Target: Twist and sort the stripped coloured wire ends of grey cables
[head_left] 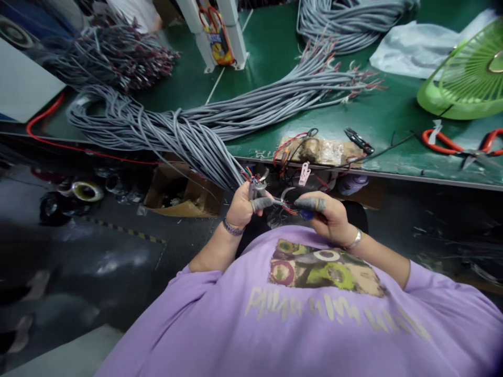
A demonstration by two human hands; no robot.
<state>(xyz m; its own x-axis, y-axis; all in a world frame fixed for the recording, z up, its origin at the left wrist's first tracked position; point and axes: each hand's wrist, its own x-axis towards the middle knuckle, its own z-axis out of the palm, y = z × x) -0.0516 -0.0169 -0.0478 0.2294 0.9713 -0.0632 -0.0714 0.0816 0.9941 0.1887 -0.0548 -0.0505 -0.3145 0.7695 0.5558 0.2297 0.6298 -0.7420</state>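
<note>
So both hands are busy: the left hand (244,205) is clamped on the near end of one grey cable bundle (196,141), too many strands to count, draped off the green table (271,31). The right hand (329,215) has its fingers curled just beside some coloured wires (290,210), can't tell if it's gripping any. Also around: one pink clip (304,174), one green fan (467,73), one pair of red-handled scissors (448,150).
</note>
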